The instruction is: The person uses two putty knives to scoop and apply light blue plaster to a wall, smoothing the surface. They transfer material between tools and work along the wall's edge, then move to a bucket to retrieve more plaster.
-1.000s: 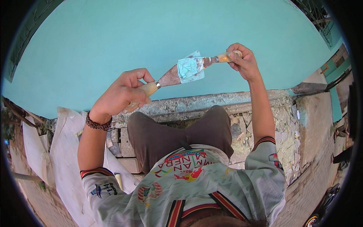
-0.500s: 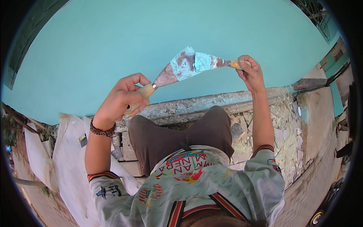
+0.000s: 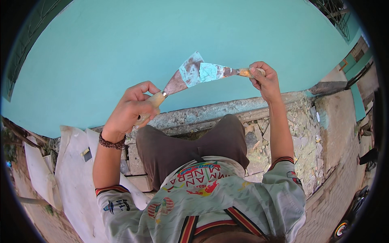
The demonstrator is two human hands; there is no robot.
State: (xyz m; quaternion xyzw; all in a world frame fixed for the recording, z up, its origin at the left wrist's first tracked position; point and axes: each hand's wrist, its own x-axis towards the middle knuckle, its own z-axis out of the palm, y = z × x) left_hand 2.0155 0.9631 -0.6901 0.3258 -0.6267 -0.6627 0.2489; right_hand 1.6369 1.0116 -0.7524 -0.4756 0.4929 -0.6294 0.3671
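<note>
My left hand [image 3: 135, 104] is closed round the pale handle of a wide putty knife [image 3: 176, 84], whose rusty blade points up and to the right. Turquoise paste is smeared over the blade's broad end. In my right hand [image 3: 264, 80] is a narrower putty knife [image 3: 227, 72], gripped by its worn wooden handle and pointing left. A thick turquoise layer covers its tip. The two blades overlap, the narrower one lying in front of the wider one's right corner. Both are held before a turquoise wall [image 3: 121, 44].
A rough concrete ledge [image 3: 202, 114] runs along the wall's foot. Below it lie broken stone pieces [image 3: 300, 141]. White sheeting [image 3: 75, 170] covers ground at the left, with a small dark-and-yellow piece on it. A paved path [image 3: 324, 206] runs at the right, beside a dark vehicle.
The narrower putty knife has slid left across the wider blade, my right hand moving slightly left with it. The wider blade has shifted a little left and down.
</note>
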